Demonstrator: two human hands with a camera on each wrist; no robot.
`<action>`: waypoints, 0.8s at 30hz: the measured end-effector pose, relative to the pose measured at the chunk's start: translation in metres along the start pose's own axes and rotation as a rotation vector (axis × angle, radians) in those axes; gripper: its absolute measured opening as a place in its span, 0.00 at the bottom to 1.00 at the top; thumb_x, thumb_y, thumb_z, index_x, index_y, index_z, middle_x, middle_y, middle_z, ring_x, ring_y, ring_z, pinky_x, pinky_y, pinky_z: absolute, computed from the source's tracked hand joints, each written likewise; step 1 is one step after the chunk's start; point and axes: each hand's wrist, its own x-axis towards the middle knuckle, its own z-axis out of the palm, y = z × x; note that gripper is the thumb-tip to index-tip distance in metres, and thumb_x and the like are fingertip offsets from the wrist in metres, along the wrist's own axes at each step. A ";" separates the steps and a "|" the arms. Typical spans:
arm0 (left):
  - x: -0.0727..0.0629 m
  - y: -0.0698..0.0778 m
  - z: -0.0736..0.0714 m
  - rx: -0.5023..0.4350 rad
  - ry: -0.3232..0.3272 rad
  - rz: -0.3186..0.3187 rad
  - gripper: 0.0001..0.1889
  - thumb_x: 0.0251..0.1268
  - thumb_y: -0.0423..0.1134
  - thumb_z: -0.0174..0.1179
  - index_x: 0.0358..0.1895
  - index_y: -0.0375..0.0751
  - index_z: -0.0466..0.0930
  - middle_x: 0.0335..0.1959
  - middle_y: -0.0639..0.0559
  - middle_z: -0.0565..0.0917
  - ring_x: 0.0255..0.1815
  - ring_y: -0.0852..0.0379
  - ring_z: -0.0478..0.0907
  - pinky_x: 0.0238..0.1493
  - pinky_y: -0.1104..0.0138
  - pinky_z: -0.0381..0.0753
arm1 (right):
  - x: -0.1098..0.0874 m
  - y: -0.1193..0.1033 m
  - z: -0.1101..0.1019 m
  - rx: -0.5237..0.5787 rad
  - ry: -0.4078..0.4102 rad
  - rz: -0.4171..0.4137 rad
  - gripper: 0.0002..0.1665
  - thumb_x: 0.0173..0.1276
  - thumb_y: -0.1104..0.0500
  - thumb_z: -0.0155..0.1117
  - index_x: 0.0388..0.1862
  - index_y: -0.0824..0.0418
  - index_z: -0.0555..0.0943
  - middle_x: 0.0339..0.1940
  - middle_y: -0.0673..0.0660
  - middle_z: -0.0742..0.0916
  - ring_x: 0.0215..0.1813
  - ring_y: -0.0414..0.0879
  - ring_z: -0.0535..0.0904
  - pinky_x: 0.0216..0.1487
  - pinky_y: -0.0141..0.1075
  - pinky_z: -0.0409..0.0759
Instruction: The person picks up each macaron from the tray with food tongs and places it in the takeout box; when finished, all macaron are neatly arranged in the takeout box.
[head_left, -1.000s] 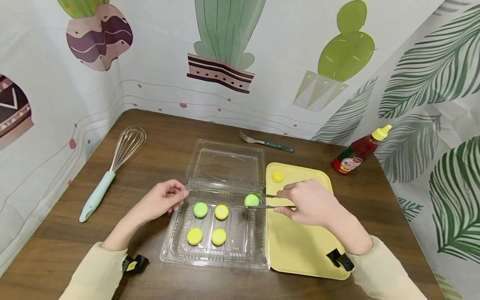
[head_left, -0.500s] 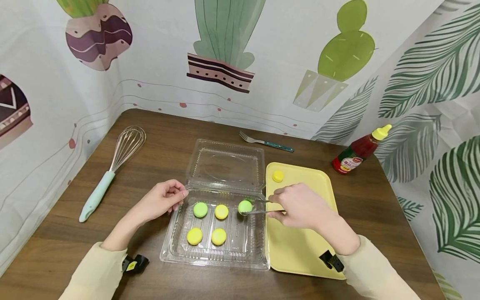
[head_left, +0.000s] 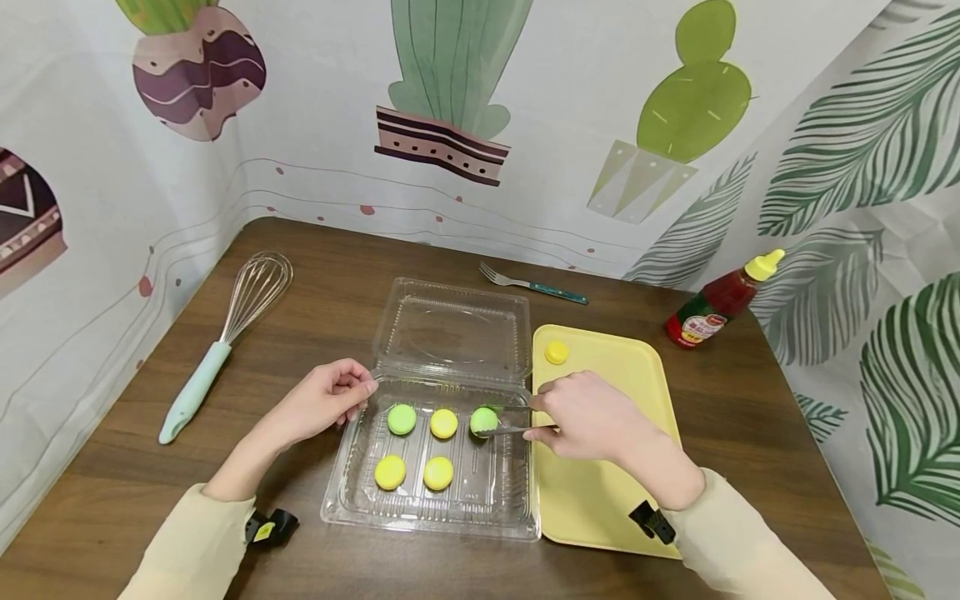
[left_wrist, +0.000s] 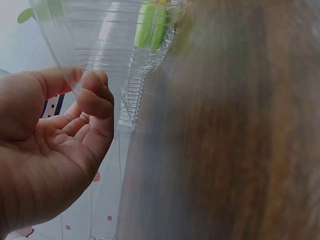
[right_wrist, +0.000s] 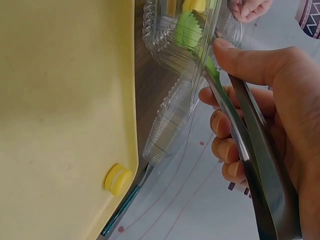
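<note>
My right hand (head_left: 588,417) grips metal tongs (right_wrist: 274,187), whose tips stand on either side of a green macaron (head_left: 483,420) in the right part of the clear plastic container (head_left: 495,521). At the container's left rim, thumb and fingers of my left hand (head_left: 326,402) pinch the plastic edge. Inside, a second green macaron (head_left: 401,419) sits at the back left, with a yellow macaron (head_left: 443,423) beside it. Two more yellow ones lie in the front row. On the yellow tray (head_left: 600,508) is a single yellow macaron (head_left: 557,352), near its back left corner.
The container's lid (head_left: 453,329) lies folded open behind it. A fork (head_left: 536,286) rests farther back, and a whisk (head_left: 225,350) lies at the left. A red sauce bottle (head_left: 712,308) with a yellow cap stands at the back right. Patterned cloth hangs behind the table.
My right hand has moved left with the tongs, carrying the green macaron from the container's right edge to beside the back-row yellow one. My left hand has stayed at the rim.
</note>
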 end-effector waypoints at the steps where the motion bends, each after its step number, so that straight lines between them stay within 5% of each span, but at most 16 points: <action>1: 0.000 0.000 0.000 0.001 0.001 -0.003 0.12 0.73 0.37 0.59 0.45 0.28 0.74 0.22 0.48 0.75 0.20 0.57 0.72 0.21 0.67 0.75 | 0.001 0.000 0.000 0.000 -0.004 0.003 0.23 0.61 0.44 0.72 0.17 0.50 0.71 0.16 0.41 0.70 0.18 0.37 0.65 0.21 0.35 0.70; 24: -0.001 0.002 0.000 -0.002 -0.004 -0.001 0.12 0.74 0.38 0.59 0.45 0.28 0.74 0.21 0.48 0.75 0.20 0.56 0.72 0.21 0.67 0.75 | 0.011 -0.009 -0.003 -0.055 -0.036 0.045 0.28 0.57 0.44 0.74 0.12 0.49 0.66 0.14 0.41 0.70 0.17 0.40 0.66 0.24 0.40 0.75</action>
